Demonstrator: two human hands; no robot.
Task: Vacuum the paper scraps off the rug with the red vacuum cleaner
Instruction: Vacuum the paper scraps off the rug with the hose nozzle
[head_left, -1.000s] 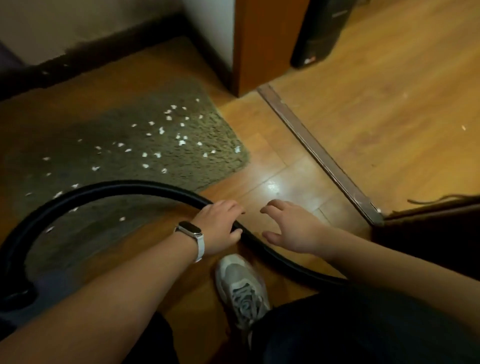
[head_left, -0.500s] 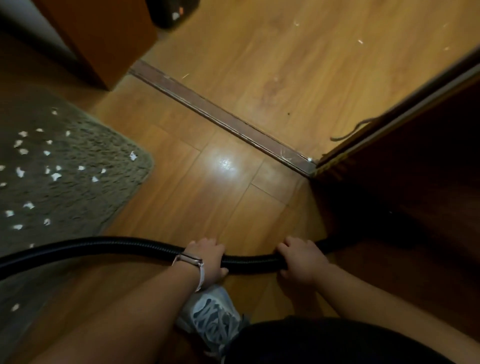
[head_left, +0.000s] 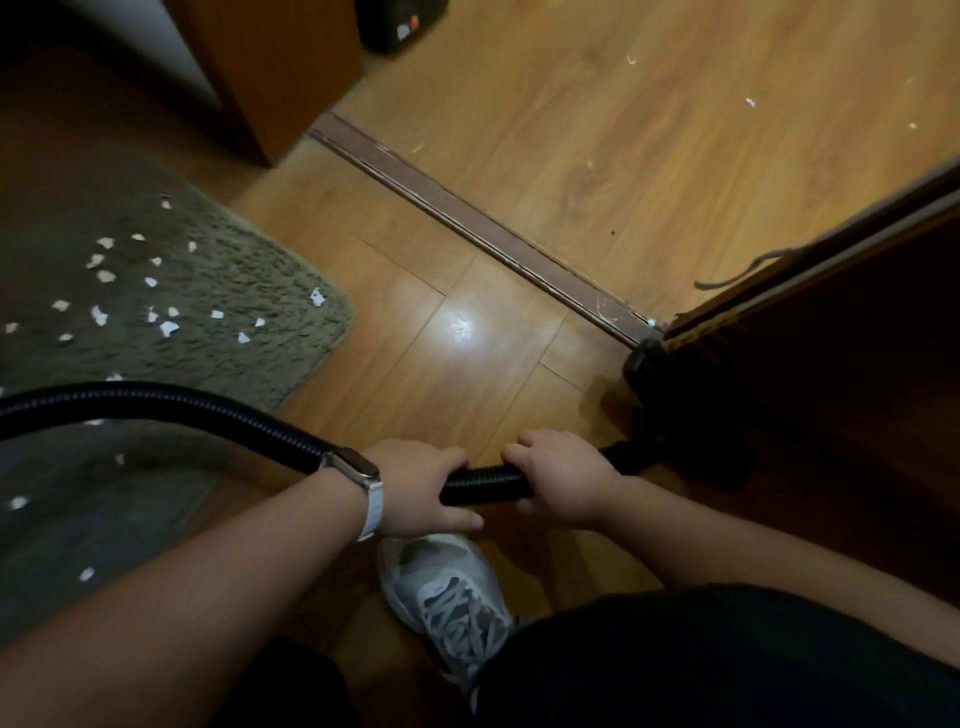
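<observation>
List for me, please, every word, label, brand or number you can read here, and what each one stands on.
None is legible.
On the black object at the top edge: white and orange label patches, too blurred to read.
On the wristband: screen dark, nothing shown.
On the grey sneaker: no readable brand.
On the corrugated black hose: no print visible.

Both hands (head_left: 421, 488) grip hose (head_left: 483, 482); scraps (head_left: 169, 327) on rug (head_left: 218, 291).

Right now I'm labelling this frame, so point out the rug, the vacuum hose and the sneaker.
rug (head_left: 301, 332): head view, bare pile near its right edge.
vacuum hose (head_left: 208, 404): head view, ribbed middle of its left curve.
sneaker (head_left: 457, 618): head view, laces on top.
</observation>
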